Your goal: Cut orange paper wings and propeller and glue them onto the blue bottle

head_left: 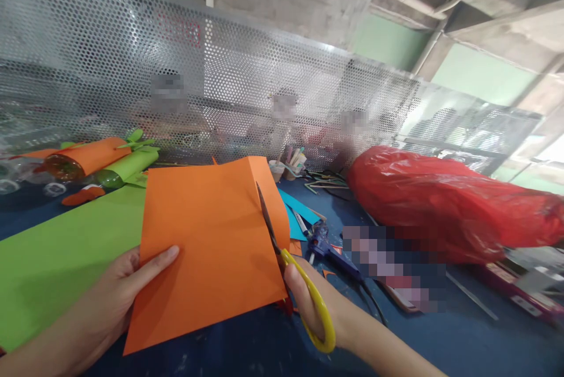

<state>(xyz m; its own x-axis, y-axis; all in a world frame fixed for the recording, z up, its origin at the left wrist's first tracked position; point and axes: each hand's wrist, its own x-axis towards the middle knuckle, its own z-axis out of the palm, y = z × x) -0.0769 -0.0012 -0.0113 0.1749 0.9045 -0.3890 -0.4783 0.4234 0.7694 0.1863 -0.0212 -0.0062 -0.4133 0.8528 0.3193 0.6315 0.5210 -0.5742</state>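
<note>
Orange sheet (202,236): plain, front panel largely flat, right-hand strip bent back beside the blade of the scissors (285,256). Located above the blue surface (247,344), which shows below its lower edge. Left hand (127,280) pinches the left edge, thumb in front; right hand (332,303) grips the yellow handle. Room bounded left by a green sheet (66,259), right by a glue gun (332,255).

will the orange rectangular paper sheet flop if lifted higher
The orange rectangular paper sheet is probably fairly stiff, looking nearly flat. It seems light, pinched at one edge by the left hand. Its right strip curves away, so might flop.
</note>
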